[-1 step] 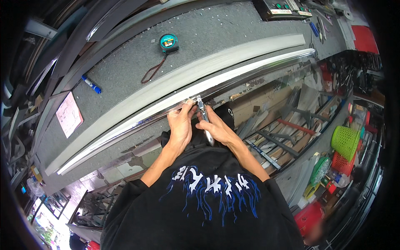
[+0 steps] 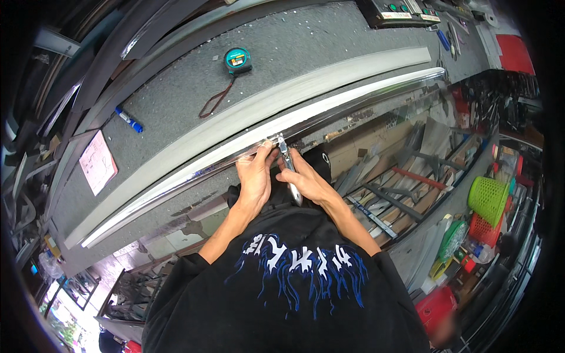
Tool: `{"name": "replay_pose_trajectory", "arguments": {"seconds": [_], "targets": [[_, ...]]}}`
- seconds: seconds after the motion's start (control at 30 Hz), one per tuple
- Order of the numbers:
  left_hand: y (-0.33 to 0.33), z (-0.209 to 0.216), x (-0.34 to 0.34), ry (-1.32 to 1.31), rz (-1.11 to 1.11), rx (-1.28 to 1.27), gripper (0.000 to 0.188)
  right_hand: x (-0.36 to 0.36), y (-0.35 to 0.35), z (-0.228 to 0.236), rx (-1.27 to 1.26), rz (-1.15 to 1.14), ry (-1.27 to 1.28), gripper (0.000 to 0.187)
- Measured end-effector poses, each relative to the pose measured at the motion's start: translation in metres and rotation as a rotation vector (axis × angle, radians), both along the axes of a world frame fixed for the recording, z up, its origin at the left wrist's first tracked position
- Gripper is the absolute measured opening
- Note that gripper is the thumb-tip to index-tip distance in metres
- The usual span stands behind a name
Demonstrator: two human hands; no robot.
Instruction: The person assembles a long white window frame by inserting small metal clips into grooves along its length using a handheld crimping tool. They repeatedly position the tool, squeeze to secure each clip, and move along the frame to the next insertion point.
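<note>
A long white strip (image 2: 318,108) lies slantwise along the near edge of the bench, with shiny clear plastic film (image 2: 376,93) along its near side. At the strip's middle, my left hand (image 2: 256,175) is closed, thumb and fingers pinching the film's edge. Close beside it, my right hand (image 2: 308,179) grips a slim silver metal hand tool (image 2: 288,160). Its head end touches or nearly touches the film by my left fingertips; its exact kind I cannot tell. A wider pale grey strip (image 2: 253,120) lies parallel, just beyond the white one.
Beyond the strips on the grey bench (image 2: 294,44) lie a teal tape measure (image 2: 237,59), a blue marker (image 2: 129,120) and a pink paper (image 2: 97,163). A black box with green buttons (image 2: 400,15) stands far right. Right of me are a rack of offcuts (image 2: 406,176) and a green basket (image 2: 488,196).
</note>
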State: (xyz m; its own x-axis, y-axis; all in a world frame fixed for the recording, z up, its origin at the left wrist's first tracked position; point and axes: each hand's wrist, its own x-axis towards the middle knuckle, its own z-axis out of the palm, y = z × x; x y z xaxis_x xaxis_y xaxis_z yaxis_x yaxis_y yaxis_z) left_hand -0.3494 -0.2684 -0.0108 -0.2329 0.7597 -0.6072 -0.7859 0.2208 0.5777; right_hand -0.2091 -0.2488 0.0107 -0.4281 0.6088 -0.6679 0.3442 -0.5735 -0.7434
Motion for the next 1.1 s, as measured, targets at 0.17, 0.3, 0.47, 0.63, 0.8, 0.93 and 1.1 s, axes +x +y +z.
{"name": "replay_pose_trajectory", "arguments": {"seconds": [0.17,0.3,0.47,0.63,0.8,0.93,1.1], "targets": [[-0.002,0.002,-0.001,0.014,-0.022,0.045,0.007,-0.005,0.001,-0.008,0.005,-0.032,0.072,0.052],[-0.003,0.000,-0.002,0.079,-0.026,0.053,0.007,-0.005,0.001,-0.009,0.031,-0.067,0.099,0.045],[-0.005,-0.006,-0.001,0.147,-0.032,0.065,0.010,-0.005,0.001,-0.004,0.067,-0.105,0.111,0.040],[-0.004,-0.008,-0.002,0.164,-0.033,0.067,0.011,-0.009,0.002,-0.003,0.055,-0.091,0.057,0.039],[-0.005,-0.009,-0.003,0.171,-0.041,0.085,0.011,-0.008,0.000,-0.006,0.132,-0.049,0.023,0.036],[-0.004,-0.010,-0.003,0.163,-0.037,0.093,0.011,-0.008,-0.002,-0.010,0.068,-0.078,0.127,0.031],[-0.005,-0.008,-0.005,0.151,-0.052,0.075,0.011,-0.009,-0.002,-0.011,-0.025,-0.146,0.194,0.031]]}}
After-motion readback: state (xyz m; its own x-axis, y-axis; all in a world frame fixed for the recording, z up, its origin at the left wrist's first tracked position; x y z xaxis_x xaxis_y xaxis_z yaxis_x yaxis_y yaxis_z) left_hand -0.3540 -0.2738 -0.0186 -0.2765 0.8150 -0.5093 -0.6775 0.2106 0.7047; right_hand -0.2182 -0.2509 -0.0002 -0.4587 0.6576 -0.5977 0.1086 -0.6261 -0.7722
